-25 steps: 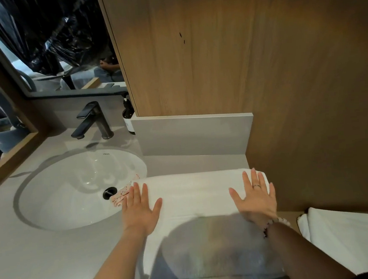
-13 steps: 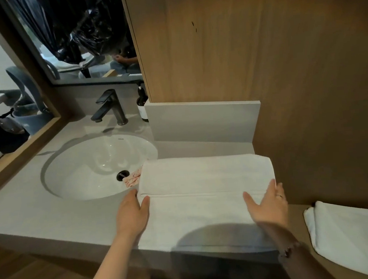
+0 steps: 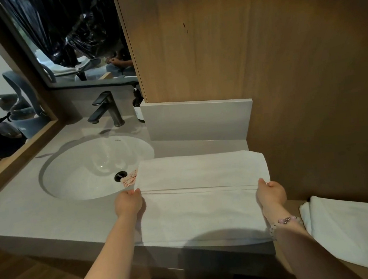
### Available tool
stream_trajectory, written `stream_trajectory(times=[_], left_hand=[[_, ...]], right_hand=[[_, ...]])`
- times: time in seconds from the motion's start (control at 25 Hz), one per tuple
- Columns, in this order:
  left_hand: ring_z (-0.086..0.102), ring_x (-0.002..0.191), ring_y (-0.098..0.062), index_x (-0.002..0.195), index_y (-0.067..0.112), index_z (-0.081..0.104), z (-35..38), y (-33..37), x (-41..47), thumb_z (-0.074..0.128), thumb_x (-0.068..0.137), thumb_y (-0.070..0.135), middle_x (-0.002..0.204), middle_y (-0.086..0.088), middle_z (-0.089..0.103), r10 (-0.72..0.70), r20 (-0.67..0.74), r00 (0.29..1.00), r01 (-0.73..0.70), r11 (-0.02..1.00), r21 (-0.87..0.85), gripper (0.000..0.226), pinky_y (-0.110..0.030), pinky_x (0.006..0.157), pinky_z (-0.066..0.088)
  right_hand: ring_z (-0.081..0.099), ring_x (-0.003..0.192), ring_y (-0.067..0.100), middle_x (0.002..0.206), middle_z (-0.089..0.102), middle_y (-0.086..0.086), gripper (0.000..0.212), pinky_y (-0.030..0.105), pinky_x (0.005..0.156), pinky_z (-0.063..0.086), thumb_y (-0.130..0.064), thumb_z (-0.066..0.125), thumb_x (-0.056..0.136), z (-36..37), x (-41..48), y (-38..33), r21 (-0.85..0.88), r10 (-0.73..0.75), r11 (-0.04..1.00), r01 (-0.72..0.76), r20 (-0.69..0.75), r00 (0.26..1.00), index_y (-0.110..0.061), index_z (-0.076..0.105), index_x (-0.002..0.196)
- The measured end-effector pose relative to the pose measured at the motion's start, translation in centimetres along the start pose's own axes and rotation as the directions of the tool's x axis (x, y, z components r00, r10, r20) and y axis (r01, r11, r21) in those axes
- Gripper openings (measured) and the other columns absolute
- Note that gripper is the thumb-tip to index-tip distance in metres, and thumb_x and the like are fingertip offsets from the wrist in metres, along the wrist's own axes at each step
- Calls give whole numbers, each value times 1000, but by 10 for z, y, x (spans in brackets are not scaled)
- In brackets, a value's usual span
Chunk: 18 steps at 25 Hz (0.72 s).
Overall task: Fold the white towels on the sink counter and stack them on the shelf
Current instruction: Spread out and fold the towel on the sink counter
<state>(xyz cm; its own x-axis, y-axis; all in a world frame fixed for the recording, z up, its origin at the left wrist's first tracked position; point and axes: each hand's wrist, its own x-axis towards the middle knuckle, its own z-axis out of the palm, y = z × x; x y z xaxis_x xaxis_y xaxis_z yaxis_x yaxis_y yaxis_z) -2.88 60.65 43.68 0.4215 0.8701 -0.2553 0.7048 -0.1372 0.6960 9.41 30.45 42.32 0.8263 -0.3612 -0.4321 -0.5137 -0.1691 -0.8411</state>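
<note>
Towel, head view: the flat folded white terry towel [image 3: 204, 204] lies on the grey stone counter [image 3: 52, 217] just right of the round white sink basin [image 3: 88, 170], long axis left-right. The left hand [image 3: 128, 203] grips its left edge, the right hand [image 3: 271, 190] its right edge, level at the fold seam; neither is nearer.

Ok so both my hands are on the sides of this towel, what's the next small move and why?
Probably lift both sides together and fold the far half toward you. Your left hand and right hand each pinch a side edge of the towel at its stitched band, roughly midway, and it lies spread flat on the counter.
</note>
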Motion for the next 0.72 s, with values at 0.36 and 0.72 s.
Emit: stream_trajectory(times=[0.36, 0.72], left_hand=[[53, 107, -35, 110, 2, 60, -7, -10, 1, 55, 89, 28, 115, -18, 60, 209, 9, 978, -203, 934, 293, 34, -41, 91, 45], [53, 93, -17, 103, 22, 64, -51, -83, -77, 69, 81, 35, 107, -1, 57, 453, 53, 890, -454, 872, 181, 26, -34, 81, 45]], right_hand=[[46, 119, 31, 129, 50, 13, 50, 44, 99, 42, -25, 69, 83, -19, -11, -4, -329, -305, 896, 299, 33, 952, -9, 48, 125], [42, 124, 23, 138, 43, 5, 28, 36, 90, 41, -41, 70, 78, -81, -55, 63, -330, -486, 711, 621, 407, 773, -30, 58, 101]])
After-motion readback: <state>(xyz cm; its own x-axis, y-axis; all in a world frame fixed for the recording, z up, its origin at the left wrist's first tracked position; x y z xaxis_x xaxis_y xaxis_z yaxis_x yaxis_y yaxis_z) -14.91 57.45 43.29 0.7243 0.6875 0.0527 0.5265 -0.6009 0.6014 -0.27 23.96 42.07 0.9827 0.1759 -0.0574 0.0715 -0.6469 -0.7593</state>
